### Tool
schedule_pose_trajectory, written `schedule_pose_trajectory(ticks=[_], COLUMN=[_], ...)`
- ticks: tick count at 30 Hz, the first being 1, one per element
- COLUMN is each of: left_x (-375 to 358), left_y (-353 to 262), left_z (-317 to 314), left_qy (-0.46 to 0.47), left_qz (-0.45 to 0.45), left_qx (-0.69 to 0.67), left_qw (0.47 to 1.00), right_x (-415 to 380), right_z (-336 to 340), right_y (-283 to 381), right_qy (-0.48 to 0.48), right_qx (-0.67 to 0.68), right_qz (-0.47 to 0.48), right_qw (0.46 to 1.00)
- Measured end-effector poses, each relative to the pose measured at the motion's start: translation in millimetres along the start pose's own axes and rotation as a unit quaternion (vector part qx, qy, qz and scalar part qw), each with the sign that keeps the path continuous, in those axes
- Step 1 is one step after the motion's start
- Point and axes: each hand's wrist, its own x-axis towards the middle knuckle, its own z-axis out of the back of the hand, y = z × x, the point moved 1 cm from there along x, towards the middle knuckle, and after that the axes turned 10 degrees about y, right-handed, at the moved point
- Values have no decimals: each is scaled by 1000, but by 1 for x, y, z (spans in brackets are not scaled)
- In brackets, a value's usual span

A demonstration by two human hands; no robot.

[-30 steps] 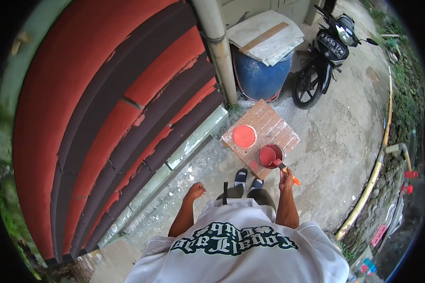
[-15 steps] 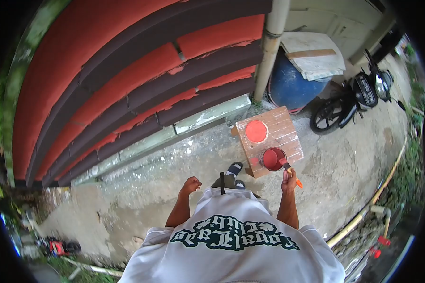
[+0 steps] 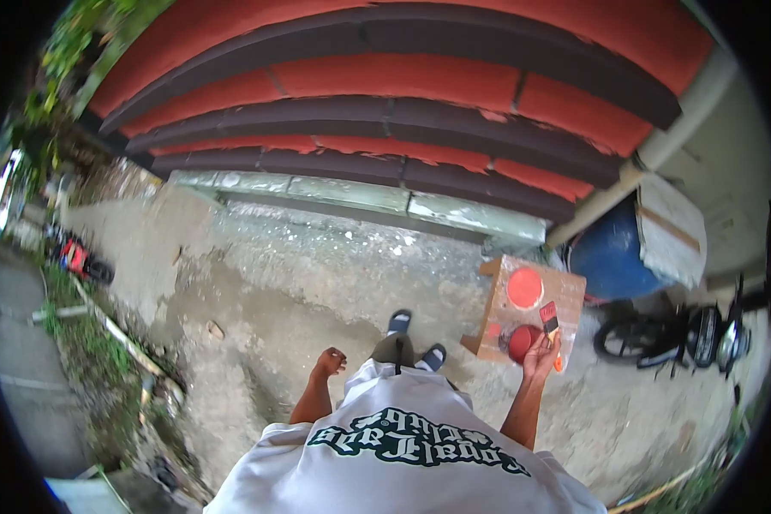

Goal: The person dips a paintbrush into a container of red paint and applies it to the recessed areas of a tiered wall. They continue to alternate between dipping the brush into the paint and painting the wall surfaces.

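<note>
My right hand is closed round the handle of a paintbrush, whose red-coated bristles point up and away from me. Just below the brush stands an open can of red paint, partly hidden by that hand. It rests on a small wooden stool, along with a round lid smeared with red. Out to the other side, my left hand hangs over the concrete, fingers loosely bent and a little apart, holding nothing.
Ahead rises a wall of red and dark brown bands above a pale ledge. A blue barrel and a parked motorcycle stand at the right. Pipes and plants border the left side.
My view has turned left, so the stool, barrel and motorcycle sit farther right and lower. The paintbrush has come up from the can's mouth, its bristles now pointing upward.
</note>
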Motion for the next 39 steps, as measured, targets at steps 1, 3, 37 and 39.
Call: schedule_pose_trajectory(ticks=[1, 3, 37, 39], left_x=[-4, -9, -83, -78], left_y=[11, 27, 273, 272], left_z=[4, 10, 221, 222], left_qy=[-12, -32, -252, -238], left_qz=[-3, -12, -34, -22], left_qx=[-31, -92, -468, -489], left_qw=[999, 995, 846, 839], right_x=[9, 24, -404, -415], right_z=[-22, -65, -503, -508], right_y=[-6, -23, -571, -594], right_qy=[26, 111, 468, 471], right_qx=[-1, -1, -91, -97], right_qz=[-22, -74, -449, -459], right_qw=[999, 991, 756, 747])
